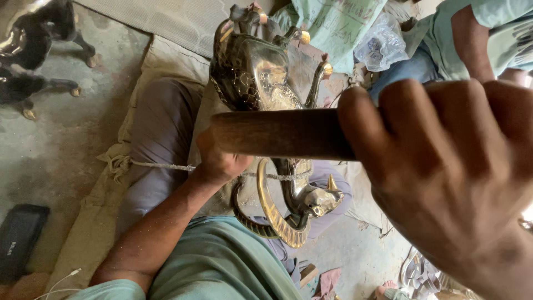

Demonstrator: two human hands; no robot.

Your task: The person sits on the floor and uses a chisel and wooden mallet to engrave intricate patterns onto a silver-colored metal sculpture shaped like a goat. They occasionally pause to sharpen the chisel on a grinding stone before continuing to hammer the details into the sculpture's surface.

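A dark brown, round wooden handle [283, 133] is held horizontally across the middle of the view. The right hand [444, 166], very close to the camera, is wrapped around its right portion with the grip pressed together on the wood. The left hand [219, 161] is closed at the handle's left end; whether its grip pinches the handle itself or something behind it cannot be told.

Below and behind the handle, a polished brass animal-shaped figure with curved horns and dark scale engraving [261, 83] is rested on the person's lap, over grey trousers [161, 139]. Its horned head [319, 200] is pointed toward the lower right, and a thin twisted cord [161, 165] is run across it and over the leg.

The figure is judged heavy, rigid and slippery on its polished surfaces; dents and scratches are likely if it is dropped. Hold is best taken at the thick body or the base of a horn, not at the thin tips. The handle is judged light, stiff and easily gripped.

The working end of the handle is hidden by the right hand. The figure's middle is concealed behind the handle. A second person in a pale green shirt [499, 28] is cut off at upper right. Dark shiny figures [33, 39] at upper left are only partly in frame.
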